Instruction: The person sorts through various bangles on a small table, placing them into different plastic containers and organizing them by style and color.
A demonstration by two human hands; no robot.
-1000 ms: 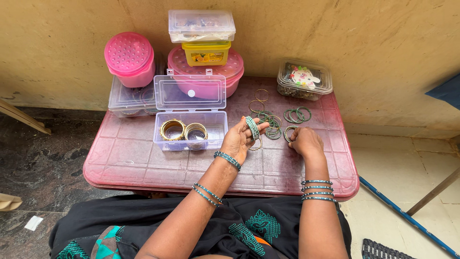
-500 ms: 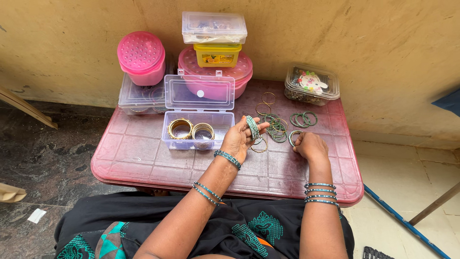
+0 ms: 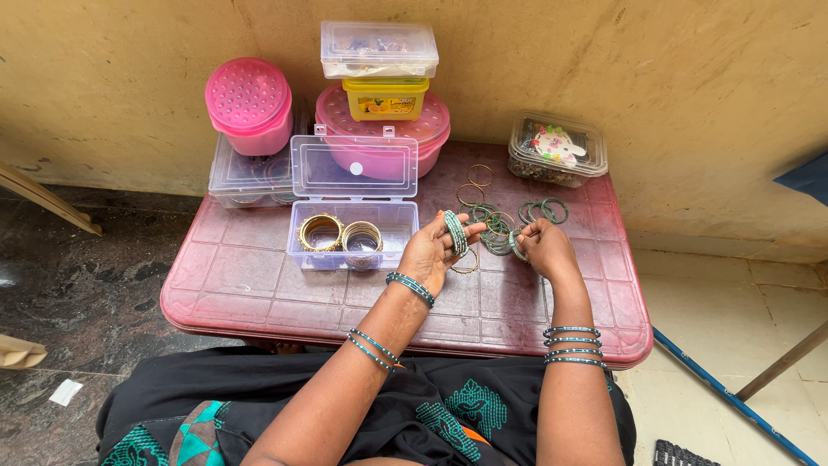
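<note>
Person gathers thin green bangles over a maroon plastic table (image 3: 259, 276).

The left hand (image 3: 429, 252) grips a small stack of green bangles (image 3: 454, 231) between thumb and fingers; the right hand (image 3: 545, 250) pinches another green bangle (image 3: 516, 245) just above the loose pile of bangles (image 3: 496, 229). They look light, rigid, smooth and likely brittle, so best held by the rim, edges aligned. An open clear box (image 3: 349, 233) stands beside.
</note>
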